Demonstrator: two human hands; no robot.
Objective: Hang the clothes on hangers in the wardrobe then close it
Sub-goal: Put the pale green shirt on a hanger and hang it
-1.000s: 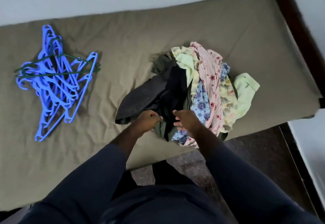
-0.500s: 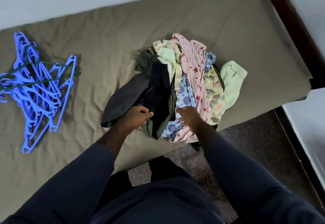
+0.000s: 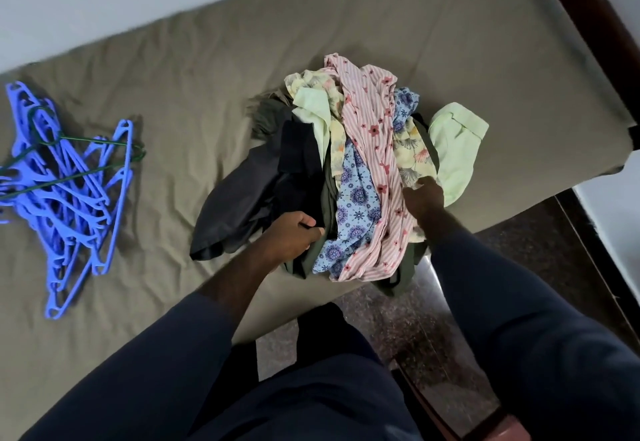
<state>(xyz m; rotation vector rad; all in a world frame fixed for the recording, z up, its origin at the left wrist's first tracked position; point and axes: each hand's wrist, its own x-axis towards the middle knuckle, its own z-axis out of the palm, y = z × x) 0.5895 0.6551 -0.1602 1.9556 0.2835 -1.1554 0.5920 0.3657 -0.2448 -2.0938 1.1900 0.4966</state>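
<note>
Since half a second ago, the right hand (image 3: 424, 198) has slid from the near edge of the pile of clothes (image 3: 367, 136) over to the pile's right side, next to the light green cloth (image 3: 453, 150). It is blurry, so I cannot tell if its fingers are curled or loose. The left hand (image 3: 294, 233) has stayed at the pile's near left side, with its fingers squeezed tight round a dark cloth (image 3: 242, 198).

The pile sits on the bed (image 3: 173, 77), and its near end hangs over the edge, above the floor (image 3: 398, 323). The blue hangers (image 3: 65, 191) lie in a heap well to the left of the pile.

The clothes are all mixed up together. A hard pull on the dark cloth could drag other clothes off the edge and onto the floor. The hangers look hooked together too, so picking up one might lift many.
</note>
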